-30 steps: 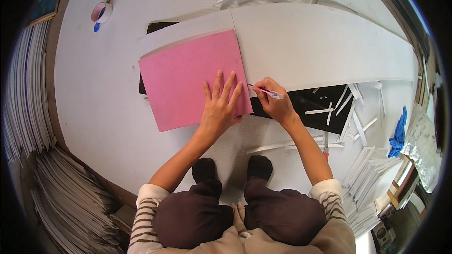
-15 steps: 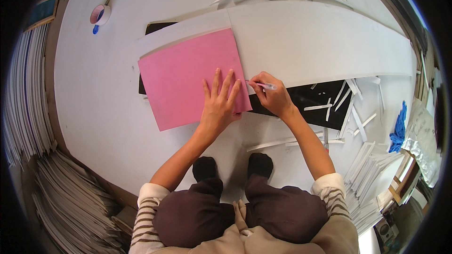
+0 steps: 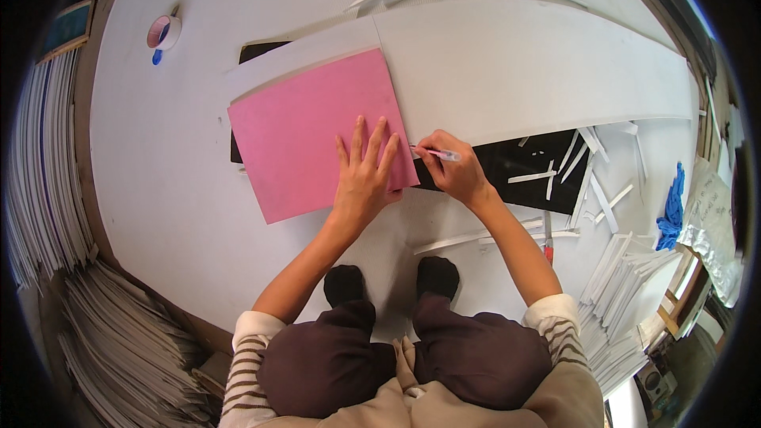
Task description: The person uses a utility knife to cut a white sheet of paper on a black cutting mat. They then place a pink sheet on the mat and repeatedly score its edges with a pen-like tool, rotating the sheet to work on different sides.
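A pink rectangular board (image 3: pixel 297 139) lies tilted over a large white sheet (image 3: pixel 523 63). My left hand (image 3: pixel 362 170) presses on its right part, fingers spread flat, with the thumb at the near edge. In my right hand (image 3: pixel 456 166) a pen (image 3: pixel 442 154) is pinched, its tip at the board's right edge where the white sheet begins. Under both lies a black mat (image 3: pixel 547 190), showing to the right and at the board's left side.
White offcut strips (image 3: pixel 606 206) lie on and around the mat. A cutter with a red part (image 3: pixel 548 250) rests by my right forearm. At the upper left is a tape roll (image 3: pixel 164 32); blue cloth (image 3: pixel 671 210) lies right. Stacked sheets (image 3: pixel 51 174) line the left side.
My right hand has slid slightly toward me along the board's right edge, with the pen. My left hand stays flat on the board; the whole view has shifted a little.
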The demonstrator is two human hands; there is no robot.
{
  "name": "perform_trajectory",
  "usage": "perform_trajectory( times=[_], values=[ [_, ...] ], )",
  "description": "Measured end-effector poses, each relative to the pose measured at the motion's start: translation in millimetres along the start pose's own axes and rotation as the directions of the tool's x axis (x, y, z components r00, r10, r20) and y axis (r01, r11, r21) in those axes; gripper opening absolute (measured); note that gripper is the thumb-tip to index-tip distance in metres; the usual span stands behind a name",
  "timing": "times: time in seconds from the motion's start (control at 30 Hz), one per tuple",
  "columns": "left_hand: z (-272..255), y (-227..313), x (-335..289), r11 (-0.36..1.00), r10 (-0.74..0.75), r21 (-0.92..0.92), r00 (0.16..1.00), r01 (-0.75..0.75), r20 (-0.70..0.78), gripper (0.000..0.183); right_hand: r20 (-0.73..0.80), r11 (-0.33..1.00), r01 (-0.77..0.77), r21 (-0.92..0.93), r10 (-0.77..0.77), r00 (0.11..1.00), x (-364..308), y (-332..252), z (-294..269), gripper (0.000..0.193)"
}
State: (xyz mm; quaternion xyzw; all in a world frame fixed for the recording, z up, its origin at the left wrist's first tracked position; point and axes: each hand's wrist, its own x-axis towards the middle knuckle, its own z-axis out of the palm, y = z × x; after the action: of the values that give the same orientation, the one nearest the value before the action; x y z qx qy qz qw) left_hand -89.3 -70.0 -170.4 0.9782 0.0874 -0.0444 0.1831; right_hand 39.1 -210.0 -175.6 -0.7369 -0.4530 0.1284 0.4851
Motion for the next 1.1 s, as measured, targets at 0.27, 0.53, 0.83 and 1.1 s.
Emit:
perform_trajectory(
  times=[0.27,0.53,0.83,1.1],
  values=[
    [-1.3,0.7,-0.1,1.000,0.006,0.016,1.000,-0.006,-0.002,0.098,-0.047,0.999,-0.027,0.029,0.028,0.999,-8.8,-4.8,1.8,0.011],
    [0.4,-0.4,-4.8,0.999,0.002,0.051,1.000,-0.002,-0.011,0.095,0.002,0.995,-0.099,-0.013,0.099,0.995,-31.7,-4.8,-0.9,0.003],
    [-8.9,-90.5,-70.2,0.864,-0.478,-0.067,0.771,0.499,-0.420,0.078,-0.266,0.983,-0.051,-0.179,0.002,0.964,-30.2,-14.9,11.3,0.023],
    [12.1,-96.8,-67.7,0.861,-0.508,-0.245,0.750,0.445,-0.424,0.092,-0.111,0.943,-0.094,-0.320,0.061,0.992,-18.2,-9.2,19.7,0.034]
  ],
)
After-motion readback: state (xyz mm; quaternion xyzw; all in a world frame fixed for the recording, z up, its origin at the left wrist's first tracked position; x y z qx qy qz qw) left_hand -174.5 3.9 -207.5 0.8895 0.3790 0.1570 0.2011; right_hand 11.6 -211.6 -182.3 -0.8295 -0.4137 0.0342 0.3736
